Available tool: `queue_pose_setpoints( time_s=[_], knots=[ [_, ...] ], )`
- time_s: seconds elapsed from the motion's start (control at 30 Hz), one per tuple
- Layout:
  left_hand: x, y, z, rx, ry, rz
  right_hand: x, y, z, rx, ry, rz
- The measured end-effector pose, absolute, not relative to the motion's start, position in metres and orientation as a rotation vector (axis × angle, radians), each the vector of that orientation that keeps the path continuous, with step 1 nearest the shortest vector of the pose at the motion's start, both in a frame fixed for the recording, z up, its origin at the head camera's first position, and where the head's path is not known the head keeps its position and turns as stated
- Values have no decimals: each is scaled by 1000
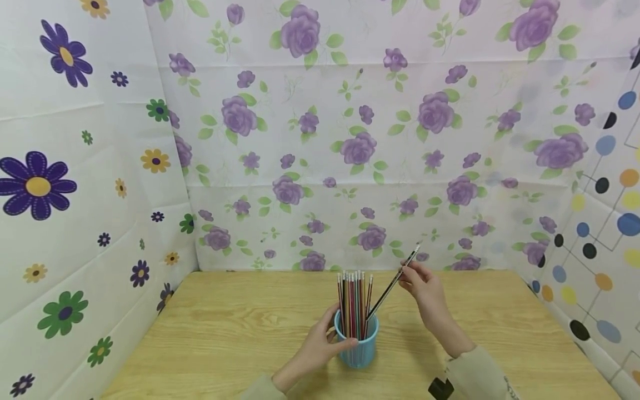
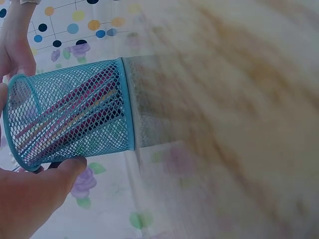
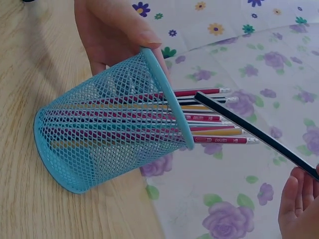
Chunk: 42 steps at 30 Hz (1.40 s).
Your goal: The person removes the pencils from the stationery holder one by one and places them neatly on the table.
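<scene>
A light blue mesh pencil cup point(image 1: 364, 355) stands on the wooden table, filled with several pencils point(image 1: 354, 303), most of them dark red, with white erasers upward. My left hand point(image 1: 317, 344) grips the cup's side near the rim, thumb in front and fingers behind. Between thumb and fingertips, my right hand point(image 1: 427, 294) pinches a black pencil point(image 1: 395, 281) near its eraser end. That pencil slants down to the left, and its lower end overlaps the cup's opening in the right wrist view, beside the rim point(image 3: 172, 102).
The wooden table point(image 1: 240, 322) reaches back to a cloth wall point(image 1: 320, 211) with purple flowers. Patterned cloths also hang at the left point(image 1: 115, 144) and right point(image 1: 595, 266). A small black object point(image 1: 440, 388) shows beside the right sleeve point(image 1: 477, 375).
</scene>
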<state>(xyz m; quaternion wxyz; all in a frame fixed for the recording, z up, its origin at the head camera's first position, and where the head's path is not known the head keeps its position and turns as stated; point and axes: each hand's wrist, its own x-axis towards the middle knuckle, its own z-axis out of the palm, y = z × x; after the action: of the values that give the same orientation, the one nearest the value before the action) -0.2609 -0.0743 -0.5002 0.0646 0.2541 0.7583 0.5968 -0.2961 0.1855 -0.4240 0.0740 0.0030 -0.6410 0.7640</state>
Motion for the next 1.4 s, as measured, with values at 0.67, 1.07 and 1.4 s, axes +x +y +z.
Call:
queue_pose_setpoints(
  time_s=[0.67, 1.07, 1.4],
  knots=[
    [-260, -74, -500, 763, 2291, 1777, -299, 203, -437, -32, -2123, 2267],
    [-261, -75, -502, 771, 2291, 1779, -306, 204, -464, 28, -2298, 2207],
    [-261, -75, -501, 754, 2297, 1786, -313, 202, -481, 12, -2377, 2162]
  ],
)
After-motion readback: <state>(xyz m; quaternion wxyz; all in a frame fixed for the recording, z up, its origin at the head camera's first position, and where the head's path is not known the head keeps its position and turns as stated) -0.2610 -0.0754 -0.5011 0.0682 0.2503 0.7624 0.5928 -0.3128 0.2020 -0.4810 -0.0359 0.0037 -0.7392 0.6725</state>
